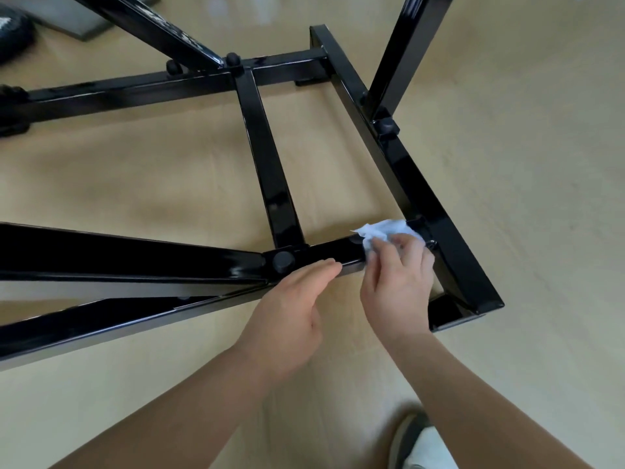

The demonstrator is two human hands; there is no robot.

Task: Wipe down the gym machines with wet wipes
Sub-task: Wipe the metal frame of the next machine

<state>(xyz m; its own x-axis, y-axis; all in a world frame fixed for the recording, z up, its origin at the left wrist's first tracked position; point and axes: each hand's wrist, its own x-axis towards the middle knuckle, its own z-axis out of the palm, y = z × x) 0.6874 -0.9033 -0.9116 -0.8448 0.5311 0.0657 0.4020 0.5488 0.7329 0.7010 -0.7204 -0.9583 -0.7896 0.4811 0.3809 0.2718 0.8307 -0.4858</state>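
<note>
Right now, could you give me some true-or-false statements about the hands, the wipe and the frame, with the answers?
1. The right hand holds the wipe against the frame. True.
2. The left hand holds a second wipe. False: it holds nothing, and its fingers rest on a frame bar.
3. The frame is red. False: it is glossy black.
4. The frame stands on a pale floor. True.
5. A shoe shows near the bottom edge. True.
</note>
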